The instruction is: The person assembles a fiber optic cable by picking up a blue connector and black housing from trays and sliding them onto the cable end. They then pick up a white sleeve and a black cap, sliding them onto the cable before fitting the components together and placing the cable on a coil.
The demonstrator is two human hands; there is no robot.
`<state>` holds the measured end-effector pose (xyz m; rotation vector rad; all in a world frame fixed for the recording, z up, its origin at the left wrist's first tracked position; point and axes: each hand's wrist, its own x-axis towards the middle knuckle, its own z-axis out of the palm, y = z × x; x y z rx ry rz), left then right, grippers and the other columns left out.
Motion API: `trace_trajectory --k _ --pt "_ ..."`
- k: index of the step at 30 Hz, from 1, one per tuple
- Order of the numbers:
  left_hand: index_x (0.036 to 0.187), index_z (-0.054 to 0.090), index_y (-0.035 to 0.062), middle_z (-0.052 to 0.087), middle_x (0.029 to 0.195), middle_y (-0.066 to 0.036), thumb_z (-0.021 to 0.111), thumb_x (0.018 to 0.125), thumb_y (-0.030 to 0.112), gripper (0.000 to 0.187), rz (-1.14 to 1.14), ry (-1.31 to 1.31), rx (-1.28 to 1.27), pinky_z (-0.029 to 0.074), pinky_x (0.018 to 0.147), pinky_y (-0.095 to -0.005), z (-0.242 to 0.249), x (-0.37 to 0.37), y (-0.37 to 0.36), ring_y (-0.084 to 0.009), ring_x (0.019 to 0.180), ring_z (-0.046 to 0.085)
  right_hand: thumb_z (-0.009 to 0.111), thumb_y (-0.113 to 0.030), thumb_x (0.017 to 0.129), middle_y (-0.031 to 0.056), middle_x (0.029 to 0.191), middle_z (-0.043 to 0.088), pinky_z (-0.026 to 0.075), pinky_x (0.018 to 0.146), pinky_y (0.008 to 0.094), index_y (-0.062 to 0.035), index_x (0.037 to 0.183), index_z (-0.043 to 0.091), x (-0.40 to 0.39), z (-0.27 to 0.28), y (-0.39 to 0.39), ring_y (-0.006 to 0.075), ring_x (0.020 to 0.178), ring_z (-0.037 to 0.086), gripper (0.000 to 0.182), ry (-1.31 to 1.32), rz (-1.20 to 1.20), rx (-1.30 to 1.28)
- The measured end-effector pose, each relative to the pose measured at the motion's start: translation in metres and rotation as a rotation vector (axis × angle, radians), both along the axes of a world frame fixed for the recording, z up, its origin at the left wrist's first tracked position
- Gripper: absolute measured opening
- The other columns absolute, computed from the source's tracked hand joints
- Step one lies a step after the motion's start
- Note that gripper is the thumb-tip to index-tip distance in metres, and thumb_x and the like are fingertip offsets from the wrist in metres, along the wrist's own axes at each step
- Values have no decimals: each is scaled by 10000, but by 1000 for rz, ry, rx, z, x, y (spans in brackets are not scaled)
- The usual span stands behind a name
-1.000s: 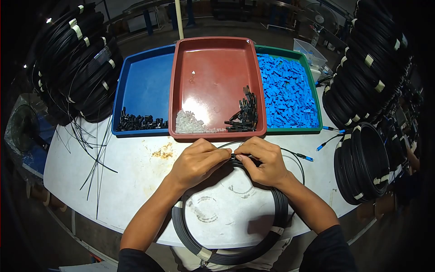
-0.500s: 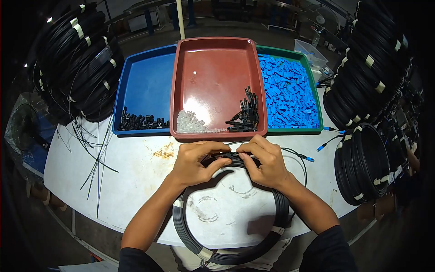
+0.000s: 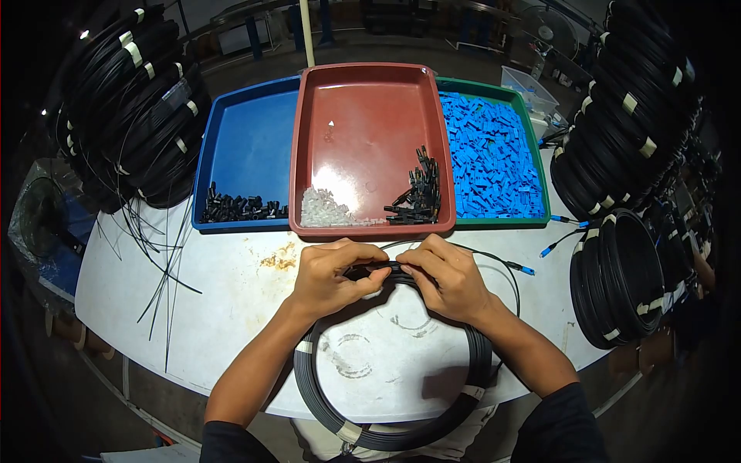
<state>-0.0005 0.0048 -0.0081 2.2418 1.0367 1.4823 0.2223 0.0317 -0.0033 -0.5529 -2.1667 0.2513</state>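
A black cable coil (image 3: 390,441), bound with pale tape, rests on the white table and overhangs its near edge. At the coil's far side, my left hand (image 3: 333,276) is closed, thumb and forefinger pinching at the black cable (image 3: 395,267). Close beside it my right hand (image 3: 446,279) pinches the same dark stretch, with the fingertips of both hands almost meeting. A small black fitting may be between them, but the fingers hide it. From the coil a loose cable end with a blue connector (image 3: 528,271) curves out to the right.
Behind the hands stand a blue tray (image 3: 247,139) with black pieces, a red tray (image 3: 363,116) with clear and black pieces, and a green tray (image 3: 534,147) full of blue parts. Stacked cable coils (image 3: 154,108) rise at left, more coils (image 3: 617,285) at right.
My fingertips have shifted slightly at the cable, the right hand moving a little left. The loose cable behind my right hand has moved slightly. The coil stays in place.
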Motion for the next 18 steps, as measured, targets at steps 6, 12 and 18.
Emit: trace_trajectory --k 6,12,18 --pt "909 765 5 777 837 -95 862 748 -1 189 -19 1 -14 588 624 -257 2 2 -1 -154 709 747 764 -17 835 92 853 589 514 616 375 -23 1018 711 -1 -1 -2 263 693 638 191 -17 5 -7" --pt "897 772 27 774 837 -82 883 728 22 203 -23 135 238 573 662 -294 3 5 4 -199 762 751 753 27 836 116 812 627 515 603 353 12 974 723 2 -1 -1 253 674 640 142 -18 -24 -66" --pt "891 774 31 772 837 -76 870 741 22 178 -36 313 478 552 612 -291 6 1 4 -198 732 747 754 4 839 104 825 603 499 582 371 -17 973 718 3 -2 2 275 656 623 141 22 39 -106"
